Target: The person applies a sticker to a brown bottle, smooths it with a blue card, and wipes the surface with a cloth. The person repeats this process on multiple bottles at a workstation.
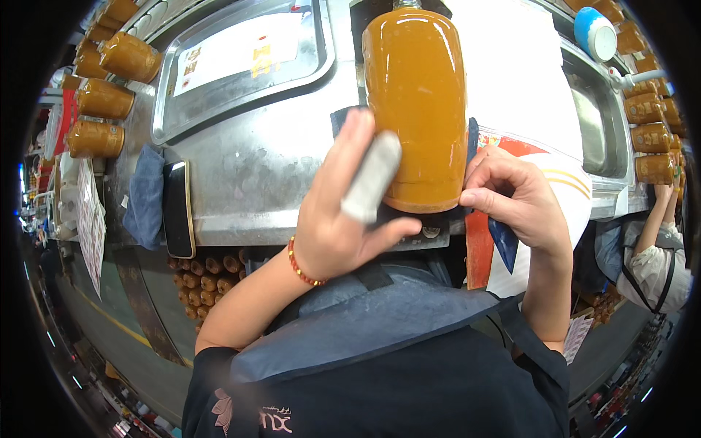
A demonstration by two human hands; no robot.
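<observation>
A large amber-brown glossy bottle point(415, 109) lies on its side in front of me, its neck away from me and its base nearest. My left hand point(332, 212) is beside its lower left side, slightly blurred, fingers stretched out and thumb apart. A whitish sleeve point(372, 179) covers one of its fingers. At the bottle's lower right corner my right hand point(518, 197) is closed, with thumb and forefinger pinched together. From under its curled fingers sticks a dark blue pointed piece point(502, 244); the rest of that piece is hidden by the hand.
On the metal bench, a steel tray point(164, 120) holds a printed sheet. A phone point(177, 208) and a folded blue cloth point(146, 193) lie at left. More brown bottles point(106, 98) line both sides. White sheeting point(511, 80) and a sink basin point(624, 139) are at right, near another person's arm point(653, 226).
</observation>
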